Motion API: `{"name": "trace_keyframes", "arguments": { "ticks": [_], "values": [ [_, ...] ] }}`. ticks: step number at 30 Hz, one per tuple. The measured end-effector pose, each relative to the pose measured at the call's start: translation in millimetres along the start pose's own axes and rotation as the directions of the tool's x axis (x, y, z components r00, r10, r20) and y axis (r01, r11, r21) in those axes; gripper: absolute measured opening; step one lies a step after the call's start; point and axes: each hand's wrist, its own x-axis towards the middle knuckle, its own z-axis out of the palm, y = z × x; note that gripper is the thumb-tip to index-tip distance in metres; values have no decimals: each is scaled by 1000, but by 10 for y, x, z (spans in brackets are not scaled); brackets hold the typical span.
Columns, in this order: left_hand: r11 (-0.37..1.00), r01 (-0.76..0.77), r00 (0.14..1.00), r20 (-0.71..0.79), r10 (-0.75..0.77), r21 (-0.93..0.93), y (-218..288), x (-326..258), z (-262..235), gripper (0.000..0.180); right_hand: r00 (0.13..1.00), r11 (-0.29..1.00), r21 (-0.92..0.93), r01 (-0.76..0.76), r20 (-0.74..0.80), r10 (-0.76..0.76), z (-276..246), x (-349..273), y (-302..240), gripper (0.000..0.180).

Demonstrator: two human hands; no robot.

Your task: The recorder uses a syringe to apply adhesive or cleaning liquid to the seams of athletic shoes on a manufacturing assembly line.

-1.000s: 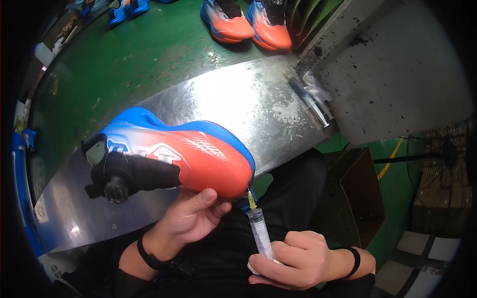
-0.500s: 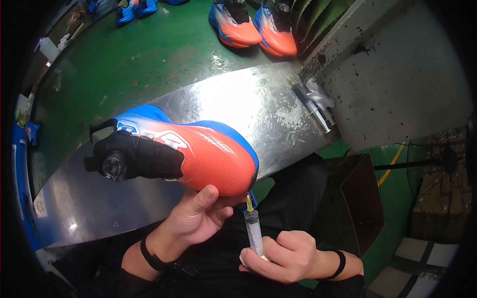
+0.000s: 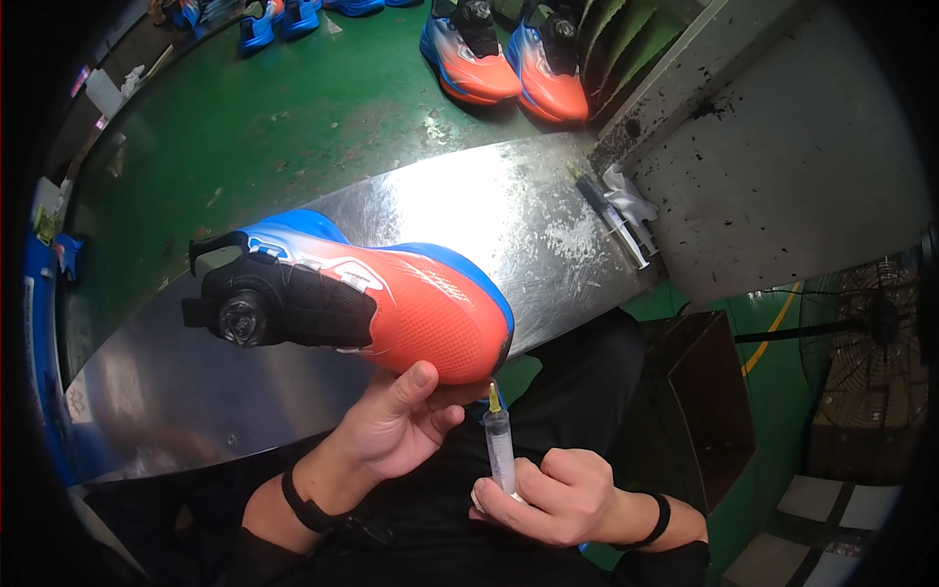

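Observation:
A sports shoe (image 3: 440,318) with an orange toe, blue sole and black upper with a round dial is held over the metal plate, toe to the right. My left hand (image 3: 406,421) grips it from below near the toe, thumb on the orange side and the other fingers partly hidden beneath. In my right hand (image 3: 562,497) is a clear syringe (image 3: 499,450) with a yellow tip, pointing up. Its tip is at the toe's sole edge; whether it touches cannot be made out. My right fingers are wrapped round the syringe's lower end.
A shiny metal plate (image 3: 411,196) lies on the green table (image 3: 293,117). Two similar shoes (image 3: 553,88) stand at the far side. Another syringe (image 3: 611,220) lies beside a crumpled white tissue (image 3: 628,196) near a grey panel (image 3: 782,157). A fan (image 3: 880,318) stands at the right.
The whole scene has shifted slightly in the picture. Both hands keep their holds, with the syringe tip still at the shoe's toe edge.

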Motion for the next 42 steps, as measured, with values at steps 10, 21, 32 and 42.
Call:
{"name": "trace_keyframes", "arguments": {
  "ticks": [10,21,32,42],
  "values": [
    [987,70,997,25,-67,-143,13,-1,-25,37,999,999,34,13,41,-14,-130,-86,-43,28],
    [994,-94,981,-174,83,-61,219,-1197,-274,64,994,994,-1,-111,-4,111,164,25,677,43],
    [833,-258,948,-36,315,490,1063,-160,-96,63,985,985,17,-174,26,173,202,40,1066,50],
    [844,-231,933,-136,333,483,1487,830,-142,44,970,970,-26,-244,-29,243,37,-6,1163,44]
  ]
}}
